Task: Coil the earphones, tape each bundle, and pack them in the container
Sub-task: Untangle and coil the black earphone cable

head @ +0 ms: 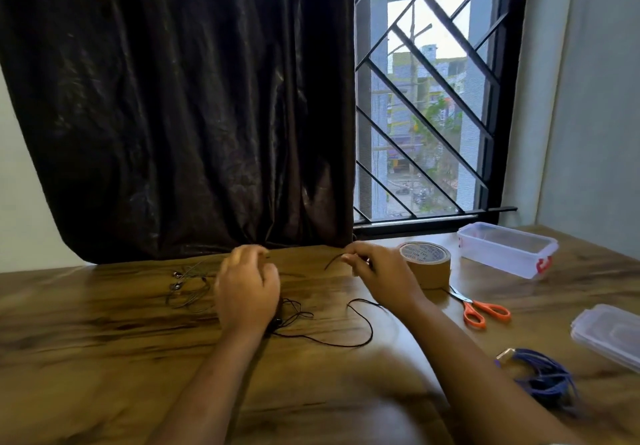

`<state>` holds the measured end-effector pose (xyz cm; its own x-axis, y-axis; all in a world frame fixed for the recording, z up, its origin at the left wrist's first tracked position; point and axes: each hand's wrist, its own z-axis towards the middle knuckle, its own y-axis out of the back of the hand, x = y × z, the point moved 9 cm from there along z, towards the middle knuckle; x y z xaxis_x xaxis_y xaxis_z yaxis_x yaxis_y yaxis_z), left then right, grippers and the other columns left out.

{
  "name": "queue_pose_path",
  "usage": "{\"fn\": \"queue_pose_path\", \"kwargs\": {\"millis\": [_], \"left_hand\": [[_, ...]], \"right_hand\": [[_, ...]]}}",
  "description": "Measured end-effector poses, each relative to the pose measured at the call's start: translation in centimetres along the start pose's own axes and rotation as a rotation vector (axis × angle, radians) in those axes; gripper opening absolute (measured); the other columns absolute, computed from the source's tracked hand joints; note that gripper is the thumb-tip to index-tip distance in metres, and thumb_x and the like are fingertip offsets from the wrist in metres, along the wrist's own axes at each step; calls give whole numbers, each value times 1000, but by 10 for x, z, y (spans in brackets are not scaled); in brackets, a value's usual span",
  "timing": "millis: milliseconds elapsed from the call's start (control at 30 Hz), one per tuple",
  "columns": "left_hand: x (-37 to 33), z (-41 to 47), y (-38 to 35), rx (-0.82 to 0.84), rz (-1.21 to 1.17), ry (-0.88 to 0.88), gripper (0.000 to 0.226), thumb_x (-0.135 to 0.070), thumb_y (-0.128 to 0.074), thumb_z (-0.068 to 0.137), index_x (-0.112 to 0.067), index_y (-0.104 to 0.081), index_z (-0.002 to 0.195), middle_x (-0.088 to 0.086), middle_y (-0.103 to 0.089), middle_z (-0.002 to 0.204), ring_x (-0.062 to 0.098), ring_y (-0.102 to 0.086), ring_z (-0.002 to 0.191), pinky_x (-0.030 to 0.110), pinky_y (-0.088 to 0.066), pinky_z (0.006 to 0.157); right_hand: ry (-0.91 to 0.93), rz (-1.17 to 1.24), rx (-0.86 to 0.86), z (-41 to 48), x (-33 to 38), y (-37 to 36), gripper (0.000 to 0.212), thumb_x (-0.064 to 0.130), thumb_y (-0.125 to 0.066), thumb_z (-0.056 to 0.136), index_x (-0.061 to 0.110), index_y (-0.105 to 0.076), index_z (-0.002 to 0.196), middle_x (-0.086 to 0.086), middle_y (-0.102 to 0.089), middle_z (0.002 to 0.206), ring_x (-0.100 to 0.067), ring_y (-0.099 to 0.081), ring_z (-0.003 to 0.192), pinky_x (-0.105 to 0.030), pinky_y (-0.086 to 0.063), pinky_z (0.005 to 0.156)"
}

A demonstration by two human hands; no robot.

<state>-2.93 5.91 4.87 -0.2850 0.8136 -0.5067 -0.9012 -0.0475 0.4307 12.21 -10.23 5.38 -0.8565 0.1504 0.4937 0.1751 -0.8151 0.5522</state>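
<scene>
Black earphones (360, 339) lie in loose loops on the wooden table (104, 358) between my hands. My right hand (377, 271) pinches one end of this black cord above the table. My left hand (247, 292) is closed over the cord's other part, with an earbud showing just under the wrist. A second pair of earphones (188, 288), dark with small metal buds, lies loose to the left. A blue coiled bundle (543, 377) with brown tape on it sits at the right. The clear container (505, 248) stands open at the back right.
A roll of brown tape (427, 266) stands just right of my right hand. Orange-handled scissors (479, 309) lie beside it. The container's clear lid (609, 335) rests at the right edge. A dark curtain (194, 115) and a barred window (426, 98) stand behind the table.
</scene>
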Motion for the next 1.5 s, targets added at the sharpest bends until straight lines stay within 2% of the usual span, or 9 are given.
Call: {"fn": "queue_pose_path", "kwargs": {"millis": [100, 300, 467, 633, 867, 1000, 1133, 1300, 1500], "left_hand": [[-28, -6, -11, 123, -270, -129, 38, -29, -32, 90, -20, -61, 113, -7, -63, 105, 7, -58, 88, 29, -49, 76], [-53, -16, -42, 430, -477, -158, 23, -26, -47, 97, -20, -65, 84, -3, -59, 64, 3, -51, 55, 18, -37, 52], [10, 13, 4, 23, -313, 149, 20, -22, -44, 98, -19, -64, 97, 0, -58, 71, 13, -49, 58, 25, -36, 52], [97, 3, 21, -389, -943, 857, 26, -24, -32, 102, -23, -45, 80, -6, -43, 73, 7, -42, 62, 26, -37, 62], [25, 2, -29, 141, -1651, 828, 34, -20, -33, 96, -12, -46, 66, 9, -65, 75, 26, -70, 79, 41, -51, 83], [-20, -15, -43, 588, -1052, 532, 21, -25, -35, 99, -16, -52, 90, 6, -58, 66, 13, -52, 43, 22, -43, 44], [-43, -43, -71, 864, -701, 304, 25, -35, -43, 98, -15, -59, 98, 1, -50, 60, 8, -41, 42, 20, -33, 37], [-34, -10, -42, 422, -662, 226, 38, -30, -42, 99, -14, -54, 66, -1, -47, 61, 4, -41, 50, 18, -33, 50], [23, 2, 6, -251, -1159, 632, 27, -11, -49, 93, -15, -53, 67, -5, -52, 64, 6, -53, 62, 21, -44, 62]], "right_hand": [[119, -63, 12, -2, 21, -9, 13, 31, -59, 92, 24, -67, 84, 23, -47, 59, 3, -47, 59, -14, -37, 57], [269, -190, 49, -8, 45, -13, 16, 35, -55, 94, 26, -68, 96, 12, -67, 84, -5, -57, 80, -3, -30, 56], [126, -191, 0, -1, 15, 5, 21, 39, -53, 94, 23, -67, 94, 11, -65, 78, -8, -61, 71, -22, -43, 57], [23, -161, -90, 0, -5, 19, 23, 42, -52, 93, 24, -65, 87, 8, -65, 71, -10, -60, 65, -24, -44, 55], [220, -317, -13, -8, 29, -12, 29, 44, -46, 96, 28, -48, 72, 12, -50, 63, -9, -50, 56, -21, -27, 48], [304, -406, -83, -10, 44, -10, 31, 46, -40, 93, 27, -62, 81, 9, -62, 69, -12, -61, 58, -13, -21, 47], [295, -293, -51, -9, 50, -10, 38, 44, -36, 90, 23, -67, 96, 4, -63, 80, -20, -63, 66, -24, -37, 55], [174, -332, 7, -4, 17, -12, 23, 31, -42, 99, 17, -59, 104, 1, -63, 95, -24, -64, 82, -32, -45, 63], [-85, -487, 18, -5, -24, -7, 22, 30, -37, 102, 22, -57, 109, 1, -65, 103, -26, -65, 88, -28, -40, 60]]}}
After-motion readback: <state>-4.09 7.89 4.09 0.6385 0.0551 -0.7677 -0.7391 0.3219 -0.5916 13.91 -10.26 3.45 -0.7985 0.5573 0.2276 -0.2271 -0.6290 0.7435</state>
